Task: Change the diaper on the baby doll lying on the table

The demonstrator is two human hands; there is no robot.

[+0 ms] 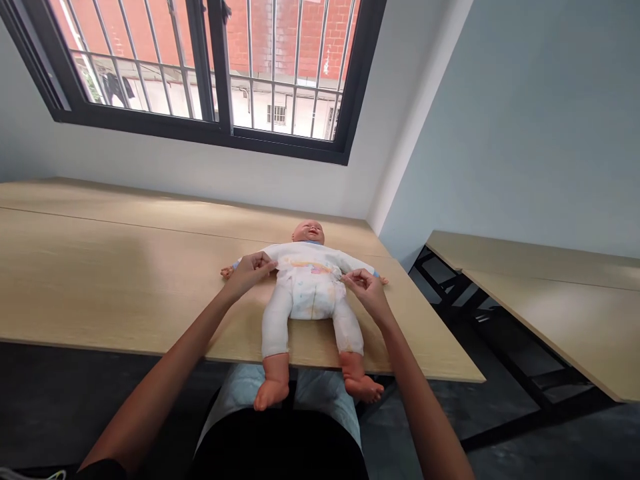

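Note:
A baby doll (307, 293) lies on its back on the wooden table (115, 280), head toward the window and bare feet hanging over the near edge. It wears a white top and a white diaper. My left hand (249, 272) pinches the white top at the doll's side, fingers closed on the cloth. My right hand (367, 288) pinches the top at the other side, near the waist.
A second wooden table (550, 293) stands to the right across a gap with dark floor. A black-framed barred window (215, 73) is in the wall behind the table. My lap is under the table edge.

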